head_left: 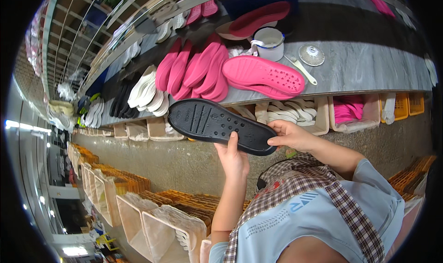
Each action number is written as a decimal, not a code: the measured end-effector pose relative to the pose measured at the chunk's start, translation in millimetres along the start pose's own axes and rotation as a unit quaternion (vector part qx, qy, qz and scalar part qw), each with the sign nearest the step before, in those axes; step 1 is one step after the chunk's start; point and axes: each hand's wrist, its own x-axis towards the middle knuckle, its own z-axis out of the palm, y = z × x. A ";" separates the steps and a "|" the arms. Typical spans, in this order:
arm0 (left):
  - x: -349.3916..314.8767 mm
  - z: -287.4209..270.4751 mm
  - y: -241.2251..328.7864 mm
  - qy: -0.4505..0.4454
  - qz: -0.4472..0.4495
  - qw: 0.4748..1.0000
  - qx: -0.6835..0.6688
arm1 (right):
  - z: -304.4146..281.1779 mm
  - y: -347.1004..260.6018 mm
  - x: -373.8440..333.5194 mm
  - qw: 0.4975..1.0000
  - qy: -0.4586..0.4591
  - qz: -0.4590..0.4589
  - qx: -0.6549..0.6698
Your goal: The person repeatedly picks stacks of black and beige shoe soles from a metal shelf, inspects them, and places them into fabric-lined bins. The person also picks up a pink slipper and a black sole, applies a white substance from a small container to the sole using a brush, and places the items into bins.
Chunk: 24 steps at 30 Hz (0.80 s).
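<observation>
A black shoe sole (196, 124) with grooves and round holes is held in front of me, over the near edge of the bench. My left hand (233, 157) grips its lower edge, thumb lying on the face and the other fingers hidden beneath. At the sole's right end, my right hand (288, 136) pinches the rim between thumb and fingers. Just beyond it on the bench lies a pair of pink soles (263, 76), stacked one on the other. To their left, several more pink soles (194, 71) stand leaning in a row.
A white enamel mug (269, 44), a white-handled brush (301, 70) and a round lid (311, 55) are on the grey bench (364, 69). White soles (148, 92) and black soles (123, 101) line its left part. Bins (323, 117) sit under the edge; lined baskets (170, 221) stand behind me.
</observation>
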 end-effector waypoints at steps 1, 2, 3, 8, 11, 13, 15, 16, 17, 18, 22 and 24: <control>4.6 6.8 -4.2 -0.018 -0.007 1.000 0.000 | -5.0 -3.3 -2.3 1.000 0.018 0.011 -0.002; 10.6 13.1 -9.0 -0.044 -0.009 0.999 -0.004 | -11.2 -7.4 -4.9 0.999 0.050 -0.016 0.014; 14.6 17.4 -13.6 -0.056 -0.018 0.998 0.008 | -19.7 -12.1 -7.0 0.996 0.079 -0.040 0.030; 51.3 28.9 -39.7 -0.007 -0.044 0.992 0.117 | -82.7 -39.1 -13.8 0.963 0.208 -0.170 0.005; 73.6 39.2 -62.6 -0.012 -0.069 0.989 0.130 | -122.5 -49.0 -10.0 0.969 0.213 -0.104 -0.073; 89.8 50.4 -77.4 0.026 -0.098 0.988 0.120 | -138.0 -48.4 -0.1 0.909 0.273 -0.110 -0.294; 99.9 59.9 -86.9 0.042 -0.104 0.986 0.122 | -148.7 -49.1 12.5 0.862 0.293 -0.176 -0.375; 102.9 63.9 -89.8 0.043 -0.102 0.985 0.133 | -151.8 -50.3 20.2 0.888 0.289 -0.150 -0.326; 103.5 69.6 -94.5 0.037 -0.082 0.989 0.115 | -155.3 -53.9 27.1 0.925 0.242 -0.135 -0.262; 105.6 73.7 -96.5 -0.001 -0.068 0.994 0.081 | -156.1 -56.7 33.9 0.950 0.215 -0.103 -0.200; 102.6 83.7 -104.4 0.062 -0.096 0.992 0.060 | -150.6 -65.9 38.8 0.990 0.074 0.014 -0.115; 97.4 81.5 -105.5 0.067 -0.114 0.987 0.089 | -140.7 -59.1 29.4 0.982 0.071 -0.002 -0.173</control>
